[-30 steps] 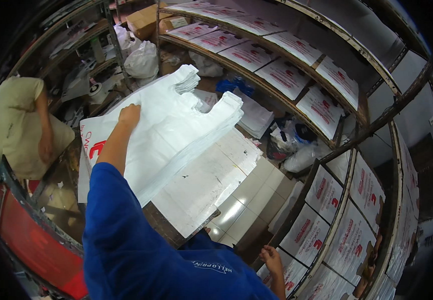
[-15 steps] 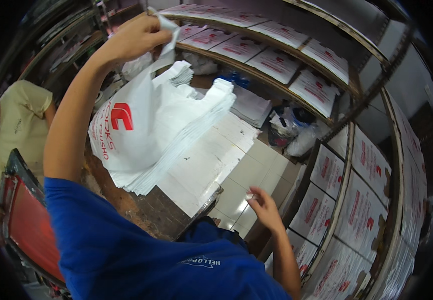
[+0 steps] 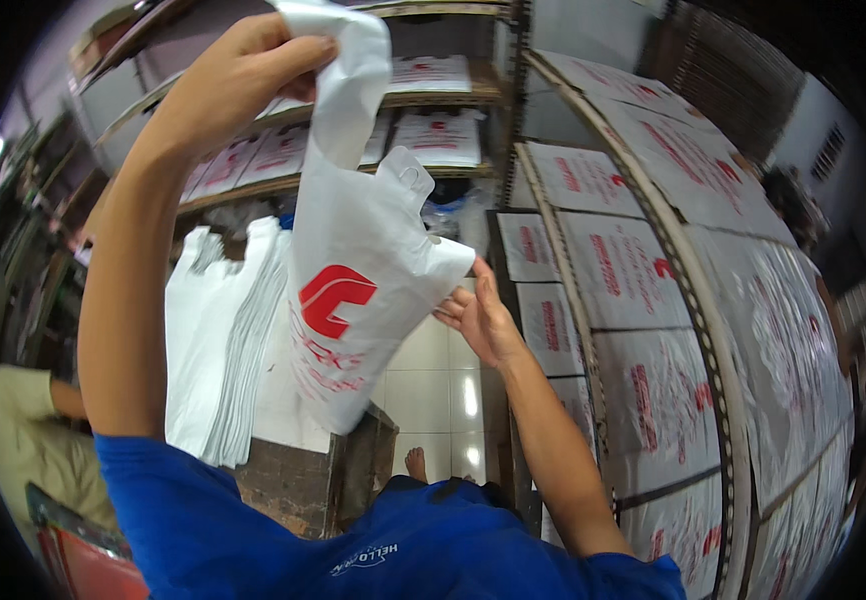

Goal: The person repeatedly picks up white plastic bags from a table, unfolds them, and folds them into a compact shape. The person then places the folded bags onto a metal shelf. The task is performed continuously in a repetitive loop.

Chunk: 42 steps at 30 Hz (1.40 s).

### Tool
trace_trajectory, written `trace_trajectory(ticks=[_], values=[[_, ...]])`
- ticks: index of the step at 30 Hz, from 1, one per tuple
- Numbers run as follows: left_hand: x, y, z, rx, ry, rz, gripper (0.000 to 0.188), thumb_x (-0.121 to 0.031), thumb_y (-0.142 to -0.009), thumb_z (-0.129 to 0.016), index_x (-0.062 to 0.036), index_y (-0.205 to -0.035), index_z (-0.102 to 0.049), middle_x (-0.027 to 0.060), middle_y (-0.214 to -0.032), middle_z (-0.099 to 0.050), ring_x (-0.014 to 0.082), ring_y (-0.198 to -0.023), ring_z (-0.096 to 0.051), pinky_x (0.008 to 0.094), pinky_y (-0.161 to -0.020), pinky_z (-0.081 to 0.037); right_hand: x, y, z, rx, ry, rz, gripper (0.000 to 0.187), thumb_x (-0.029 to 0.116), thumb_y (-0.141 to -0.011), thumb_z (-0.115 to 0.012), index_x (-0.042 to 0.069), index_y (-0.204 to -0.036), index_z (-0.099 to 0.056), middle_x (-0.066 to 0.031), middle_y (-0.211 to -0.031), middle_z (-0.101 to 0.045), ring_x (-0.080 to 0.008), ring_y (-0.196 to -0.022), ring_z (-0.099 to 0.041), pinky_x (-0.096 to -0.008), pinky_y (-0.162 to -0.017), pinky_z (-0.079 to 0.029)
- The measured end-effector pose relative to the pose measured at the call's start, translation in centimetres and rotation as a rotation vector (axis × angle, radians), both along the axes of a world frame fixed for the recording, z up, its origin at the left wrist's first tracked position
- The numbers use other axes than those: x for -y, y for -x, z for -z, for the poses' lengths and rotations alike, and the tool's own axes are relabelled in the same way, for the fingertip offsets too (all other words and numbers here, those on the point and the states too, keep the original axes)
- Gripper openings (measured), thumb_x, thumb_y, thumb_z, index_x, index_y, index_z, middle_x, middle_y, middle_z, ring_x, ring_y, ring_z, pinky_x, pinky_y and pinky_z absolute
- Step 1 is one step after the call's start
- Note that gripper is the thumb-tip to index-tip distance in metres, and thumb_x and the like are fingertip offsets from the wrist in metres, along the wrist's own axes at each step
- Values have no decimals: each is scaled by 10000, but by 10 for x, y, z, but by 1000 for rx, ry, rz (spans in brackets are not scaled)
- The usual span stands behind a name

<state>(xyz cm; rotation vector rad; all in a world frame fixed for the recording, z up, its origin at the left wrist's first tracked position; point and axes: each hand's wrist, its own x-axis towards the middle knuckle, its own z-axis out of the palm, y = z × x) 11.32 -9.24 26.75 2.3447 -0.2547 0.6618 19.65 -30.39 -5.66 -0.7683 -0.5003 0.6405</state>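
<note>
My left hand [image 3: 263, 62], fingers closed, holds up one handle of a white plastic carrier bag [image 3: 353, 230] with a red emblem and red lettering. The bag hangs in front of me, slanting toward its other handle. My right hand [image 3: 480, 318] is at that other handle, its fingers apart and a fingertip touching or nearly touching the handle's end. A stack of white carrier bags [image 3: 223, 340] lies on the table [image 3: 288, 480] to the left, with the handles pointing away from me.
Racks on the right hold flat packs of printed white bags [image 3: 643, 385]. Across the back, a shelf [image 3: 463, 97] bears more packs. A person in a yellow shirt [image 3: 38, 440] is at the lower left, near a red chair [image 3: 103, 560]. Tiled floor [image 3: 423, 400] shows between table and racks.
The top bag has left the stack, lifted by my left hand. My right hand has risen from low beside the table to the bag's other handle. The view has turned right.
</note>
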Motion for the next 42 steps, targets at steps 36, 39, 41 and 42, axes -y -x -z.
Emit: trace_trajectory(ticks=[36,39,41,42], values=[[364,-7,-16,-125,557,1495,409,-309,-880,-636,37,-1087,-567,51,-992,-581,122,-917,-551,287,-918,-415,327,454,-312,962,1542,2002,596,93,-795,-600,51,-1369,-444,-106,-1374,-472,-203,-1227,-478,-300,-1061,-334],[413,24,-20,-55,409,1535,424,-306,-912,-564,52,-1138,-562,114,-1109,-589,161,-1035,-566,291,-970,-412,375,468,-319,726,1480,2020,566,81,-818,-576,85,-1369,-452,-102,-1353,-486,-186,-1192,-499,-282,-1037,-362],[449,30,-27,87,191,1472,414,-282,-920,-535,17,-1206,-549,138,-1222,-554,200,-1109,-559,310,-942,-424,406,478,-326,538,1375,2044,561,55,-828,-545,92,-1377,-436,-102,-1269,-529,-150,-1100,-534,-260,-975,-411],[464,38,-29,14,241,1497,418,-277,-917,-536,18,-1213,-540,140,-1221,-553,198,-1112,-559,310,-945,-427,428,486,-330,455,1396,2056,565,53,-827,-543,89,-1379,-431,-103,-1244,-541,-144,-1068,-547,-258,-954,-426]])
